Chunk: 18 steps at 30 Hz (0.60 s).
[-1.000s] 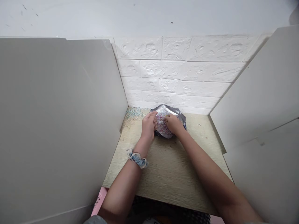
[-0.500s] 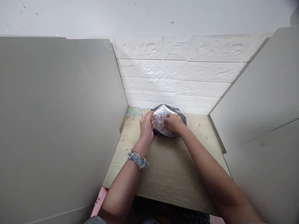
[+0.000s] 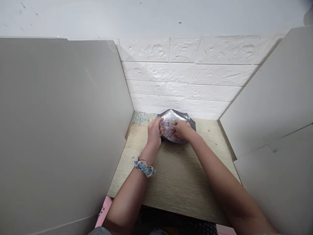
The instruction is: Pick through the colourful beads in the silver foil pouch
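Observation:
A dark pouch [image 3: 191, 121] with a shiny silver lining lies open at the back of the wooden surface. Small glittery pink and clear pieces [image 3: 168, 131], like sequins or beads, fill its middle. At its left edge is my left hand [image 3: 154, 131], closed with curled fingers and the thumb over the rim; what it pinches is too small to make out. My right hand [image 3: 183, 129] reaches in from the right, its fingers bent together down among the glittery pieces. The fingertips are partly hidden, and I cannot see what is between them.
Loose blue-green glittery bits [image 3: 140, 118] are scattered in the back left corner of the wooden surface [image 3: 178, 176]. Grey panels stand at left [image 3: 61, 130] and right [image 3: 269, 107]. A white brick-pattern wall [image 3: 181, 71] closes the back. Something pink [image 3: 104, 210] shows below left.
My left hand has shifted slightly right, its thumb now further over the pouch's rim. My right hand has moved very little among the glittery pieces.

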### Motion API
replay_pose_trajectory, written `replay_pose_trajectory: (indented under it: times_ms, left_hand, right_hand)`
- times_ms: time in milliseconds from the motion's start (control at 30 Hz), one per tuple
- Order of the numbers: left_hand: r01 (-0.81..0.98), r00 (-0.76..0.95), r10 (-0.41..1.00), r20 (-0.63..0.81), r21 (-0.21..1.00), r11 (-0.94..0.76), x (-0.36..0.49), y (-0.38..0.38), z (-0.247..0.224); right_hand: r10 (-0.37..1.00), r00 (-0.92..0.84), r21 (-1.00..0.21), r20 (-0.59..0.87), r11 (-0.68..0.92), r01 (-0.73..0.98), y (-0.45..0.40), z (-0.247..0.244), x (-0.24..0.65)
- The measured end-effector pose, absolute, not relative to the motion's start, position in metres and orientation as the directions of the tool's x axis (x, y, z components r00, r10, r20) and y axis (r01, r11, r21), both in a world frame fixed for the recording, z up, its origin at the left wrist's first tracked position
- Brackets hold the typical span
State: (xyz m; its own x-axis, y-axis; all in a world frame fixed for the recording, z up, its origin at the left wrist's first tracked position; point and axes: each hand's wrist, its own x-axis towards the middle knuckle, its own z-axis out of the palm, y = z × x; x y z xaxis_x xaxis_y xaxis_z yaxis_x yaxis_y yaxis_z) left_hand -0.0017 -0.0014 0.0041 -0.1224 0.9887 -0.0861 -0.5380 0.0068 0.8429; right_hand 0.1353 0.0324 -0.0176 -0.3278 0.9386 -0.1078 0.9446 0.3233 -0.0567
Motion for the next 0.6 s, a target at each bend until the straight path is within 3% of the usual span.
replay_pose_trajectory:
  times_ms: [200,333,400,500,600]
  left_hand:
    - [-0.535,-0.105,0.991,-0.085,0.845,0.016,-0.002,-0.001,0.003]
    - [-0.525,-0.087,0.993,-0.079,0.851,0.022,-0.002,0.000,0.002]
    - [-0.516,-0.090,0.994,-0.068,0.857,0.012,-0.002,0.000,0.002]
    - [-0.496,-0.076,0.996,-0.049,0.869,0.005,0.000,-0.001,0.002]
    - [-0.454,-0.006,0.999,-0.049,0.890,0.041,0.001,-0.002,0.001]
  right_hand:
    - [0.938,-0.337,-0.068,-0.077,0.333,0.941,0.034,-0.024,0.134]
    - [0.939,-0.341,-0.189,0.045,0.344,0.920,0.038,-0.020,0.134]
    - [0.922,-0.361,-0.309,0.140,0.387,0.869,0.040,-0.015,0.136]
    - [0.894,-0.337,-0.596,0.295,0.448,0.667,0.041,-0.006,0.138]
    - [0.919,-0.256,-0.842,0.299,0.380,0.383,0.039,-0.001,0.139]
